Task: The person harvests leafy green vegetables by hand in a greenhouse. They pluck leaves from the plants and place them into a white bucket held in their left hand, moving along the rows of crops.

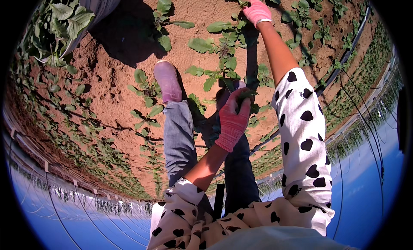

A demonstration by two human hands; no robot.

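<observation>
My left hand (234,119), in a pinkish-red knit glove, is closed around some picked green leaves (248,94) above my shoe and the plants between my legs. Far ahead at the top, my right hand (257,11), in a pink glove, reaches in among the leaves of a low green plant; its fingertips are blurred, and whether they grip a leaf is unclear. A row of leafy plants (225,50) grows between the two hands. At the upper left, a white bucket or sack (101,8) bearing writing is tipped towards me, with many cut leaves (64,19) at its mouth.
Reddish cracked soil (103,85) lies between the plant rows. My purple shoe (167,80) stands beside a small plant (146,87). On the right, a dark irrigation hose (350,55) runs along the ground. Thin hoops (342,172) and wires line the field's far edges.
</observation>
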